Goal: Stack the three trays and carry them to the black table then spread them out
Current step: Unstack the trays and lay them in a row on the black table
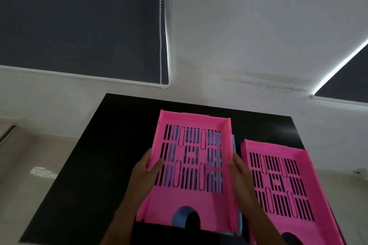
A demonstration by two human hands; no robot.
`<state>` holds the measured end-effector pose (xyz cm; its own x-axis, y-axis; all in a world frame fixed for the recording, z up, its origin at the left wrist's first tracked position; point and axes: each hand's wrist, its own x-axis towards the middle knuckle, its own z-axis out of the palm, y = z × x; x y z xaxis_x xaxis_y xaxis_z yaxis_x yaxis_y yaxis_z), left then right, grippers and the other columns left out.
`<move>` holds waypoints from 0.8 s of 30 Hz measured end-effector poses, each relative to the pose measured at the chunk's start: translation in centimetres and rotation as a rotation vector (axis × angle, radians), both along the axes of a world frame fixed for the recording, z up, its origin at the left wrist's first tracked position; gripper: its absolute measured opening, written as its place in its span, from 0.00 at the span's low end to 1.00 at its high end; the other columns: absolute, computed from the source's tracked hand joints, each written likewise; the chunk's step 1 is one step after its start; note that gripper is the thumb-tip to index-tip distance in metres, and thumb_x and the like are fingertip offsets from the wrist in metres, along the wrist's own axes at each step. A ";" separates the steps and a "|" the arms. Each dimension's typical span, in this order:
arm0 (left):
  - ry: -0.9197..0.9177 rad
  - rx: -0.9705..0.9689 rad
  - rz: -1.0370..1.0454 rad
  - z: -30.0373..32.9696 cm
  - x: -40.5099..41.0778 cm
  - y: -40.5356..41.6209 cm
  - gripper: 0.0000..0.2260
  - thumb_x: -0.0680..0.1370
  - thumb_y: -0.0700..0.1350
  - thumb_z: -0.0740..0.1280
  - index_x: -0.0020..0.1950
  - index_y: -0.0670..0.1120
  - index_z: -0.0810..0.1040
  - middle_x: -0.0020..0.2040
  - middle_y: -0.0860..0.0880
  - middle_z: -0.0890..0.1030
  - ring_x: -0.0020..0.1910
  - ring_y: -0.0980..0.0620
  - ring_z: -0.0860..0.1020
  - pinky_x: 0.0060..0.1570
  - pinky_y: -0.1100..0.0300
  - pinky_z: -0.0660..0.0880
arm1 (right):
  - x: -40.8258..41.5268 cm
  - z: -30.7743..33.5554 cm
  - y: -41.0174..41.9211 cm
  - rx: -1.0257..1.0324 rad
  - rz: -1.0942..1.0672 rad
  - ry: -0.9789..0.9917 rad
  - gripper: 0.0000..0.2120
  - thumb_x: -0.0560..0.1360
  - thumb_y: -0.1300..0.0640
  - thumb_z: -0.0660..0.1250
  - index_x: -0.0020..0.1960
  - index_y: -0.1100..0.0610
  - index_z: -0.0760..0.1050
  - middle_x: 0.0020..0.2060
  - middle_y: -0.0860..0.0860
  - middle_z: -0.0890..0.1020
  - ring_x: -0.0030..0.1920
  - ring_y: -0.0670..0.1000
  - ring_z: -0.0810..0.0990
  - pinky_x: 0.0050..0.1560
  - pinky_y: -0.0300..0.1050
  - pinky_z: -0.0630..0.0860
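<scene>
A pink slotted tray (pixel 191 207) lies over a blue tray (pixel 234 145) in the middle of the black table (pixel 95 165); the blue one shows only through the slots, along the right side and at the front notch. My left hand (pixel 145 177) grips the pink tray's left wall, thumb inside. My right hand (pixel 239 173) holds its right wall. A second pink tray (pixel 282 183) lies flat on the table just to the right, apart from the stack.
The table's far edge meets a white wall (pixel 239 36). Dark roller blinds (pixel 79 22) hang at the upper left and far right. Pale floor (pixel 29 155) lies to the left of the table, whose left half is bare.
</scene>
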<state>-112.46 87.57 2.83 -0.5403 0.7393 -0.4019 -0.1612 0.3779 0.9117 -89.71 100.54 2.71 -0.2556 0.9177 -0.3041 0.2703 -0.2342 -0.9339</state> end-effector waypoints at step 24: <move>0.219 -0.160 0.191 -6.8 -18.1 -11.1 0.12 0.83 0.47 0.60 0.53 0.42 0.80 0.44 0.41 0.84 0.42 0.38 0.85 0.38 0.56 0.78 | -21.2 -6.2 -6.4 -0.216 0.392 -0.142 0.19 0.80 0.59 0.64 0.70 0.51 0.73 0.56 0.50 0.85 0.55 0.50 0.85 0.59 0.52 0.82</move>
